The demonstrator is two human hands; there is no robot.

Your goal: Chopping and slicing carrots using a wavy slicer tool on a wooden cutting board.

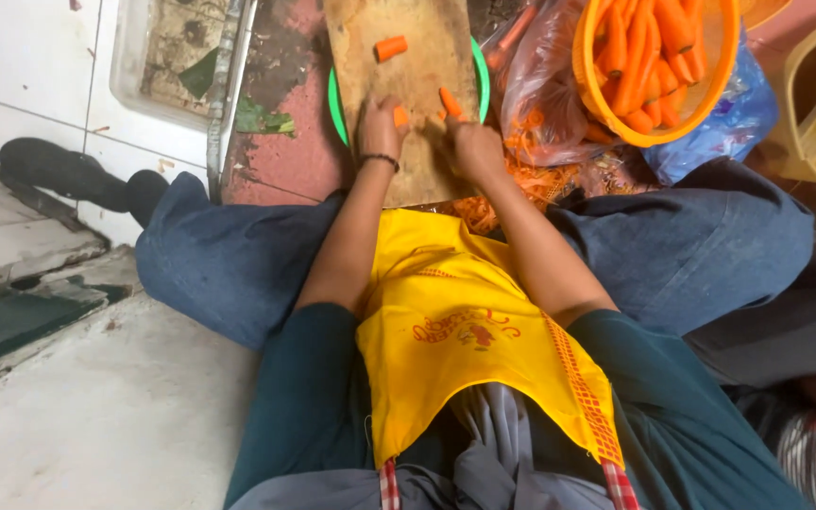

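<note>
Both my hands work carrot on the worn wooden cutting board (415, 57).
My left hand (380, 123) pins a small orange carrot piece (400, 116); my right hand (472, 144) grips a peeled orange carrot chunk (450, 102).

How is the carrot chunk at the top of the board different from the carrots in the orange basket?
The carrot chunk is a short cut stub; the basket carrots are long and whole. The chunk lies alone on the wooden board; the basket carrots are heaped together inside the orange basket. Both are orange and look peeled.
</note>
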